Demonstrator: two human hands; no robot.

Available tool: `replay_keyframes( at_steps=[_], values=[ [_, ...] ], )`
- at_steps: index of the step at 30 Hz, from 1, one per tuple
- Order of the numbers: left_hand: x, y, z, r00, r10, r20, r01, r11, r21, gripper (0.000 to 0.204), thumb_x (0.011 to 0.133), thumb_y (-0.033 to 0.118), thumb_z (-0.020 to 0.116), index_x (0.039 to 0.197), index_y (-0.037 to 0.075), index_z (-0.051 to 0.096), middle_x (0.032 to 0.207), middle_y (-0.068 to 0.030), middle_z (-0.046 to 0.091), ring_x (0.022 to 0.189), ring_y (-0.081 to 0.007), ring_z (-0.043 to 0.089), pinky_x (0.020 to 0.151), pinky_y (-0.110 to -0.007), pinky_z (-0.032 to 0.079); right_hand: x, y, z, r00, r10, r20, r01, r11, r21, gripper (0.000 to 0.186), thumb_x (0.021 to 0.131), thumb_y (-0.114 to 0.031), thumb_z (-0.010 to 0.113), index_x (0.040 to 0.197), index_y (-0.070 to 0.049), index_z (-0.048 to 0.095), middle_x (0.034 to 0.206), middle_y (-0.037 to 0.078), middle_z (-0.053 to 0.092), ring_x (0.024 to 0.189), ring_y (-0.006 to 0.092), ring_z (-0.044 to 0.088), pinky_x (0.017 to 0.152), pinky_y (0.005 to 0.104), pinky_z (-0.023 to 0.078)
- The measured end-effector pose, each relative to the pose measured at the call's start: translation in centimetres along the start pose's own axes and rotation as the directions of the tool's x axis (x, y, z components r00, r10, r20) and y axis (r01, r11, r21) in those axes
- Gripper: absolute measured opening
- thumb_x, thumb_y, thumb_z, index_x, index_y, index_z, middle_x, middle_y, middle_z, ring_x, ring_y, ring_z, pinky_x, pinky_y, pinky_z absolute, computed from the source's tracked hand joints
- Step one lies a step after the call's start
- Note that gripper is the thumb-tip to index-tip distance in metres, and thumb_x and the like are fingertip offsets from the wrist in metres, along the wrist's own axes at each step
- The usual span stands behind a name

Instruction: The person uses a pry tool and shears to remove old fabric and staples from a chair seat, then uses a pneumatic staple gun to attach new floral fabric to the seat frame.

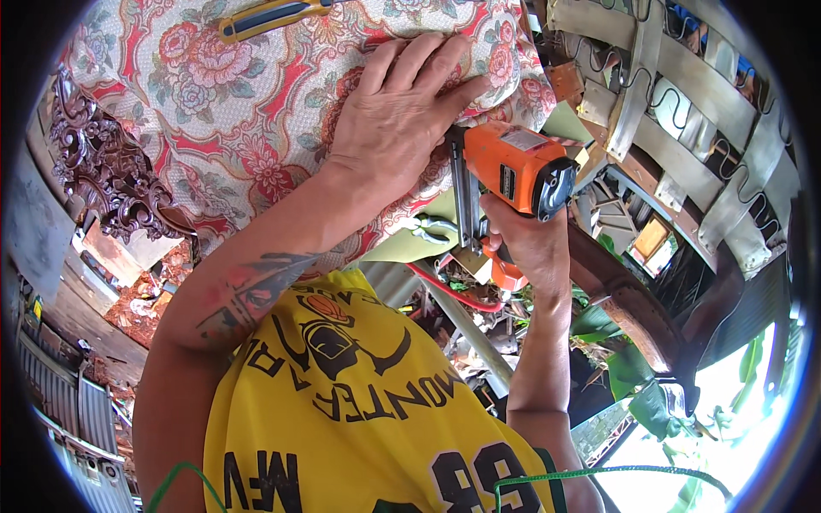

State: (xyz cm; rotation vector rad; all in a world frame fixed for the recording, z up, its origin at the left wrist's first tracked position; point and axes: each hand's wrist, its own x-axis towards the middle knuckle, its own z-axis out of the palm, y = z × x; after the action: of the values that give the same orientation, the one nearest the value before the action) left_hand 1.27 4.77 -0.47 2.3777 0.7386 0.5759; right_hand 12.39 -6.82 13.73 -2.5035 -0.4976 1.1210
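My left hand (389, 111) lies flat with fingers spread on floral upholstery fabric (201, 73) in red, pink and cream, pressing it near its right edge. In my right hand (534, 244) is an orange and black pneumatic staple gun (513, 162), gripped by its handle. Its nose reaches the fabric's edge, just below my left thumb; the exact contact point is hidden. A screwdriver (269, 17) with a yellow and blue handle rests on the fabric at the top. Below the fabric, beside the staple gun's magazine, are pliers (434, 229) with pale grips.
Dark carved wood (103, 162) borders the fabric at the left. At the right stands a furniture frame with woven straps (684, 51) and zigzag springs, above a brown wooden leg (633, 316). A red hose (462, 295) runs below the staple gun. A green cord (616, 470) crosses near my right arm.
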Motion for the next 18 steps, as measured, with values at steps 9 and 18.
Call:
replay_keyframes(
  at_steps=[9,18],
  values=[
    [-0.1,0.0,0.0,1.0,-0.002,0.005,0.001,0.999,0.043,0.074,0.072,0.026,0.087,0.141,0.032,0.062,0.156,0.0023,0.04,0.144,-0.0212,0.035,0.115,-0.046,0.027,0.3,0.2,-0.5,0.998,-0.035,0.042,0.038,0.997,-0.072,0.027,0.088,-0.004,0.072,0.114,-0.001,0.067,0.081,0.0,0.069,0.06,0.007,0.061,0.053,0.0262,0.05],
    [0.1,-0.1,0.0,1.0,0.023,0.009,-0.024,0.998,0.061,0.075,0.071,0.031,0.087,0.141,0.033,0.062,0.157,0.0029,0.04,0.143,-0.0207,0.036,0.115,-0.046,0.028,0.7,1.5,-0.7,0.928,-0.353,0.123,0.372,0.906,-0.201,0.028,0.091,-0.003,0.071,0.117,-0.002,0.062,0.089,0.0,0.068,0.061,0.0074,0.063,0.052,0.0263,0.052]
  ],
)
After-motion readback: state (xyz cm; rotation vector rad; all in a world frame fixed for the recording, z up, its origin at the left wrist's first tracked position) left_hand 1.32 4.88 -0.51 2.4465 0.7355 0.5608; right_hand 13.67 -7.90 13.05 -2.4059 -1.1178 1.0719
